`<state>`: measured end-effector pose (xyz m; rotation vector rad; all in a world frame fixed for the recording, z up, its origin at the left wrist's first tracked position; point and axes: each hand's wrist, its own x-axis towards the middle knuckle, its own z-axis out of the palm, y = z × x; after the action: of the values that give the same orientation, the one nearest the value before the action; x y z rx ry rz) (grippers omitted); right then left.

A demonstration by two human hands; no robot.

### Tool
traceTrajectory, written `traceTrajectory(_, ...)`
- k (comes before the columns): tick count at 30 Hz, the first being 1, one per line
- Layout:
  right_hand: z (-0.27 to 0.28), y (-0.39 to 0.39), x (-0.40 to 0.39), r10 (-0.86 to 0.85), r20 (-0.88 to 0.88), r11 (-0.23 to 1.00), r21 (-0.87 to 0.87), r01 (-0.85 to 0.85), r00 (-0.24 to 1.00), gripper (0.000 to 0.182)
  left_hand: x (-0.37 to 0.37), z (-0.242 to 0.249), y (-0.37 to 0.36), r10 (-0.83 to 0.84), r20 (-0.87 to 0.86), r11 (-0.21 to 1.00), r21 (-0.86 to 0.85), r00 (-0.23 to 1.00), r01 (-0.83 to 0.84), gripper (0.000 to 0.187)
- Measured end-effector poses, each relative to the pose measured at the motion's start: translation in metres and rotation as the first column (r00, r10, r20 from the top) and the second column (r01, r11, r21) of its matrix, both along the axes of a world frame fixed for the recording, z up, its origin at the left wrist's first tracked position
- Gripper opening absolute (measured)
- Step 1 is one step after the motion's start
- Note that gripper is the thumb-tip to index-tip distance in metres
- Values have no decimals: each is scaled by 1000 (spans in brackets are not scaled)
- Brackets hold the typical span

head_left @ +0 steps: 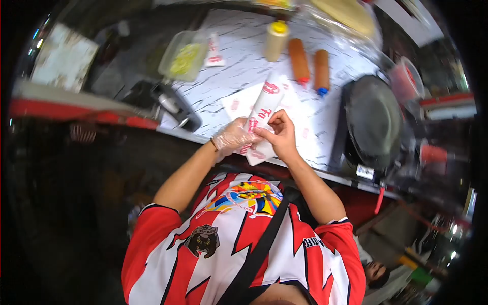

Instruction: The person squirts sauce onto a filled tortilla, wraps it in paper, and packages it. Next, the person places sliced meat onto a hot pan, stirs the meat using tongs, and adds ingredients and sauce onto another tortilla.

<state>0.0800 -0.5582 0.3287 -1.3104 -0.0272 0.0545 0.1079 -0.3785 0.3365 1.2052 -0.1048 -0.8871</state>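
Note:
A long roll wrapped in white paper with red print (268, 100) is held tilted over the front of the counter. My left hand (235, 135), in a clear plastic glove, is closed around its lower left side. My right hand (281, 133), bare, pinches the paper at the lower right with thumb and fingers. The paper's lower end narrows to a folded point near the counter edge. Beneath the roll lies a flat printed paper sheet (233, 103). What is inside the wrapping is hidden.
Behind stand a yellow-capped sauce bottle (277, 40) and two brown-orange bottles (299, 60) lying down. At left are a tub of shredded greens (184, 57), a small printed packet (214, 53) and a black device (178, 108). A black appliance (373, 122) stands right; round flatbreads (351, 16) lie behind.

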Motion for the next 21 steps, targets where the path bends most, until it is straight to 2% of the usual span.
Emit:
traceTrajectory(1,6,12,7,99,50,995,-36,-98,994,25,-8,15,17,67,18,995,73,998,-68,27)
traceTrajectory(2,3,27,17,167,-3,986,-14,-167,986,20,-15,27,34,125,40,981,143,991,-130,26)
traceTrajectory(4,-2,55,44,275,-102,961,28,-274,956,18,-27,33,77,256,3,967,-13,967,-256,25)
traceTrajectory(5,-6,74,58,398,-167,917,78,-390,902,28,-33,40,93,381,58,924,-62,923,-377,27)
traceTrajectory(6,-14,93,75,496,-228,844,-102,-527,838,35,-37,40,119,380,58,923,-78,923,-376,28)
traceTrajectory(7,-8,118,77,539,-157,729,-406,-551,828,38,-40,45,139,445,37,888,-150,895,-435,25)
traceTrajectory(8,-1,145,79,590,-95,553,-676,-487,802,41,-42,51,154,501,16,846,-223,865,-485,25)
traceTrajectory(10,-5,180,81,537,-159,511,-720,-470,828,43,-46,56,181,561,45,820,-173,827,-546,25)
traceTrajectory(11,-4,187,84,504,-195,558,-671,-489,842,32,-48,51,192,576,73,813,-151,814,-562,26)
traceTrajectory(14,-26,194,84,405,-436,796,-264,-544,804,21,-47,55,198,657,75,753,-119,750,-647,24)
traceTrajectory(15,-19,194,79,367,-501,834,-196,-516,784,15,-44,59,195,671,29,732,-180,741,-657,23)
traceTrajectory(17,-30,183,50,318,-159,852,-383,-355,935,15,-40,52,190,650,33,757,-113,759,-644,21)
traceTrajectory(18,-32,177,37,306,37,852,-456,-257,951,15,-37,48,189,649,42,760,-87,760,-644,20)
traceTrajectory(19,-25,173,28,329,-60,794,-522,-310,943,13,-32,43,189,571,47,817,-125,819,-563,28)
traceTrajectory(21,-40,173,37,303,49,708,-680,-191,952,12,-21,38,180,531,-33,825,-209,847,-526,25)
